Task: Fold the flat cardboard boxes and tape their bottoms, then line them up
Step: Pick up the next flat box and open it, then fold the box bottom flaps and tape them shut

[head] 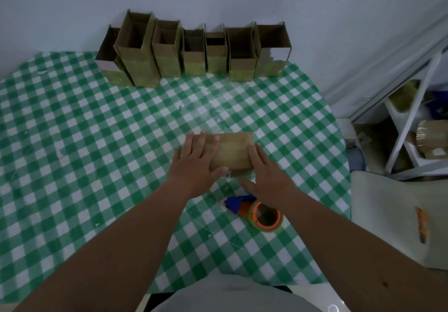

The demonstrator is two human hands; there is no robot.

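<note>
The cardboard box (234, 150) lies near the middle of the table, on the green and white checked cloth (72, 142), with its taped side turned up (the tape looks shiny and a little yellow). The left hand (197, 159) rests flat on the left part of this side, its fingers straight and spread, the fingertips reaching over the far edge. The right hand (265, 173) is at the right end of the box, fingers also straight and pressed along that end, the thumb stretched out to the near side; neither hand curls around anything. Just beside the right wrist, nearer to the person, a tape dispenser (257, 211) lies on the cloth, with a blue handle and an orange core inside the roll. At the far edge of the table a row of folded boxes (194, 52) stands upright against the wall, open tops up, touching or almost touching each other, with tape around their lower parts. To the right of the table a white shelf (409, 118) holds some cardboard things, and nearer there is a pale chair seat (388, 214) with an orange utility knife (421, 224) on it
</note>
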